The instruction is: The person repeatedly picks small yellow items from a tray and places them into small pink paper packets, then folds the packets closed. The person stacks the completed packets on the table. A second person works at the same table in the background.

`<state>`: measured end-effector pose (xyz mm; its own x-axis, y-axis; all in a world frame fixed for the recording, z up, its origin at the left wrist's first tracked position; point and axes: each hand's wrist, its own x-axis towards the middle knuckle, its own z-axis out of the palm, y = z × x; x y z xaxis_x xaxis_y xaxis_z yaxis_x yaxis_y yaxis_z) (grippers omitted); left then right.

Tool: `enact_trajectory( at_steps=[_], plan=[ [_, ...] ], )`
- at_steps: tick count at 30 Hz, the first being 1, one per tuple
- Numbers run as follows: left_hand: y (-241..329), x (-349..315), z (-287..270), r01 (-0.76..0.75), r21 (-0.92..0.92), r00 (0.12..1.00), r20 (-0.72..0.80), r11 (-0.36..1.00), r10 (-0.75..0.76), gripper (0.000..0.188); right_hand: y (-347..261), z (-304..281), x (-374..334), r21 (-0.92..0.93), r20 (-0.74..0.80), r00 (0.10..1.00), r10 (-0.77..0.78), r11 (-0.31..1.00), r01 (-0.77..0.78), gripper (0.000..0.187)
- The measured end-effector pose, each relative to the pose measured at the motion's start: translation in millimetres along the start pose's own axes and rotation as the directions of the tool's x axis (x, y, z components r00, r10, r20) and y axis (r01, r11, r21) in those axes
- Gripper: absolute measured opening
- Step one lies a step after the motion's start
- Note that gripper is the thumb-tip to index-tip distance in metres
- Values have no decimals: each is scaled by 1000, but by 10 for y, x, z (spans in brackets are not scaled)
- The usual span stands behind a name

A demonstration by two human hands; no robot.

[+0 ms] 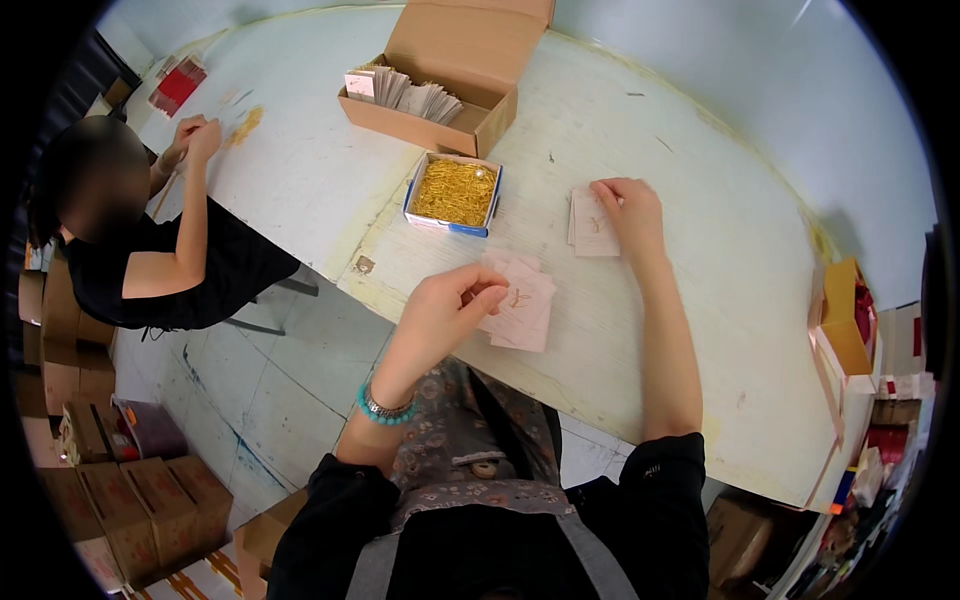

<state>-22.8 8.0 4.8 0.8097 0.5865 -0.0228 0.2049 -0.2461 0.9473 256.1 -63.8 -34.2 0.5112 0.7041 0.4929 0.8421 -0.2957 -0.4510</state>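
Note:
Over a loose pile of pale pink cards [525, 325] near the table's front edge is my left hand [445, 315], thumb and forefinger pinched together. What sits between those fingertips, if anything, is too small to make out. Farther right, my right hand [635, 215] has its fingers closed at the upper edge of a card [597, 235] on a second, smaller stack. Gold-coloured lettering or a line design marks the cards. Beyond my left hand stands a small open blue-and-white box [472, 231] full of tiny golden pin-like pieces [452, 193].
Behind the small box, an open cardboard box [415, 128] holds rows of upright cards [430, 103]. A co-worker [170, 230] sits at the table's left side, hands raised together. A brown box [843, 310] stands at the right edge. Cartons [150, 510] are stacked at lower left.

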Motion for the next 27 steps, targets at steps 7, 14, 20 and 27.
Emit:
enact_trajectory(
  at_steps=[7,14,20,27],
  plan=[
    [-66,-137,-86,12,24,997,-80,1000,-10,14,-734,550,197,40,-22,905,-424,904,425,8],
    [-122,-207,-160,-14,62,990,-140,998,23,13,-1241,742,333,3,337,896,-291,952,308,6],
    [-205,-107,-149,-50,-13,959,-280,999,45,14,-1132,619,336,603,433,896,-96,770,-209,14],
    [10,134,-73,-237,-223,854,-512,946,93,12,-1329,32,-40,710,682,731,-19,258,-655,25]
  ],
)
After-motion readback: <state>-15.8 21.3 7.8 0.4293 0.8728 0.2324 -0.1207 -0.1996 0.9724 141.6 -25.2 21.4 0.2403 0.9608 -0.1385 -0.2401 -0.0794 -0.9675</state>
